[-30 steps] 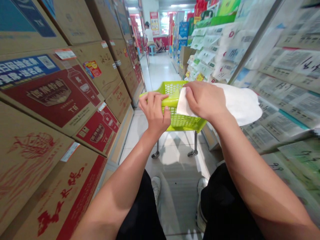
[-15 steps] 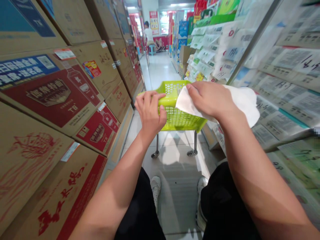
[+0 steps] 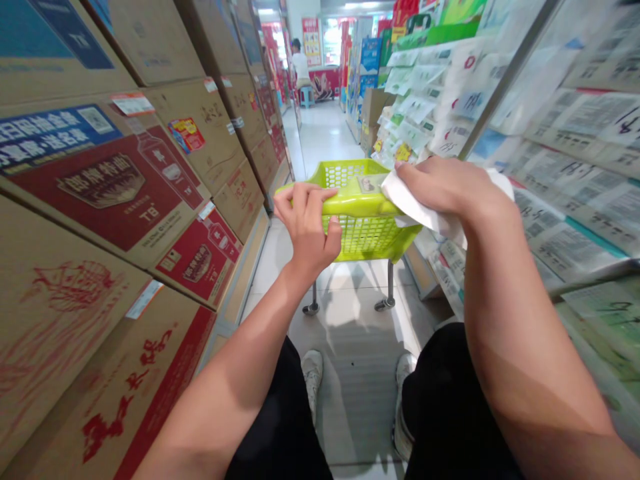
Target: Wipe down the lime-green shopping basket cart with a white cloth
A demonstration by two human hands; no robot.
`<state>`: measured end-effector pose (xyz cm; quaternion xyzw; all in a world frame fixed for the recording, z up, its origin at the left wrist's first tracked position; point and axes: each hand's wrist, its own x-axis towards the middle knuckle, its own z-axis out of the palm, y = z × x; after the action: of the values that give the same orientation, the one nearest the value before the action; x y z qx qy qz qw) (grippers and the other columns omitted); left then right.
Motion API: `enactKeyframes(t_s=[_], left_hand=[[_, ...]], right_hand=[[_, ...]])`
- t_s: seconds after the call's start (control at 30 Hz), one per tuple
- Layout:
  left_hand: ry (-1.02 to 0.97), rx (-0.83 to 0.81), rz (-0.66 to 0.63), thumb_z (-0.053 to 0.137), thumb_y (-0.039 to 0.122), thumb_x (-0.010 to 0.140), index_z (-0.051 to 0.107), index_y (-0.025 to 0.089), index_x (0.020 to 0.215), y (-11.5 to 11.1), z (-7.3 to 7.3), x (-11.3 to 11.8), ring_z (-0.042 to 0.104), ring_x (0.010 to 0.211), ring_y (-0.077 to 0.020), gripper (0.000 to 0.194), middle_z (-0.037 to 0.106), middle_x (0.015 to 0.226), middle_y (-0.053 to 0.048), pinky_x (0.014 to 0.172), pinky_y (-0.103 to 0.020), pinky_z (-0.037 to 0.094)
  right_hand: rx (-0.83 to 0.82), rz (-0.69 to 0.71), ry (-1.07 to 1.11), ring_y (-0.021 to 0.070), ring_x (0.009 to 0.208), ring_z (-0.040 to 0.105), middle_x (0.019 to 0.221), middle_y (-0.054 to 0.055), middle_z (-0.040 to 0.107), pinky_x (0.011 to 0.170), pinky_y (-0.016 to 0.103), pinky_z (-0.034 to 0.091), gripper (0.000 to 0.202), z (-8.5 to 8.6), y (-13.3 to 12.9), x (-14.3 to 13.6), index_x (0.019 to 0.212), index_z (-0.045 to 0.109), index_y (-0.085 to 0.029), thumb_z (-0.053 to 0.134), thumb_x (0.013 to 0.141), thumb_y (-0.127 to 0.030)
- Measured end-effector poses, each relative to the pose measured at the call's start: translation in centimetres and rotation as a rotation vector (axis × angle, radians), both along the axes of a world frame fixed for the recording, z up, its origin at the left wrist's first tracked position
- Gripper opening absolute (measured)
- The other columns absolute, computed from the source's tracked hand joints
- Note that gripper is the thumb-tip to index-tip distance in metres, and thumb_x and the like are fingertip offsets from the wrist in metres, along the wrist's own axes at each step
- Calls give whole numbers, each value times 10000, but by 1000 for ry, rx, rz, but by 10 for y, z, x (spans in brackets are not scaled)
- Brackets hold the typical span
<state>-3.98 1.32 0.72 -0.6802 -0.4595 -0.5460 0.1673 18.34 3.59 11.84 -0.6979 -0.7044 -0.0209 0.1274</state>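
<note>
- Head view: curling left hand (image 3: 309,228) over the left end of a handle (image 3: 353,205) on a green cart (image 3: 370,241), standing mid-aisle, near.
- Clutching a white cloth (image 3: 418,209) with right hand (image 3: 453,185) at the handle's right end, with fingertips hidden.
- Could roll off on its wheels (image 3: 385,305) if leaned on; could brush packs (image 3: 555,187) at right if swung wide.
- Printed at left on a red-fronted box (image 3: 95,187): "郎牌特曲"; handwritten on packs at right: blurred numbers.
</note>
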Motion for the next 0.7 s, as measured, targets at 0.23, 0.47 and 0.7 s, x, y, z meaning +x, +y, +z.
enactKeyframes(t_s=[0.23,0.47,0.7], left_hand=[[38,-23,18,345,518,1021,645,240,1261,-12,-1,4,418,1251,-350,473,607,1244,-137,1103,-558,298],[53,-55,99,454,359,941,627,237,1297,0,-3,-12,427,1285,-342,414,593,1302,-126,1116,-537,317],[25,-57,97,485,396,925,623,250,1259,5,-2,-16,435,1278,-357,390,603,1289,-125,1103,-549,316]], right_hand=[[124,-50,48,344,991,646,1083,261,740,829,441,422,691,-9,7,8,1152,773,-95,312,1011,-590],[635,84,-66,325,970,642,1036,164,744,857,437,376,547,-64,-11,3,1227,720,-170,293,1009,-432],[411,-45,-38,344,929,664,983,243,748,780,428,399,641,-41,-12,2,1121,773,-99,256,1030,-467]])
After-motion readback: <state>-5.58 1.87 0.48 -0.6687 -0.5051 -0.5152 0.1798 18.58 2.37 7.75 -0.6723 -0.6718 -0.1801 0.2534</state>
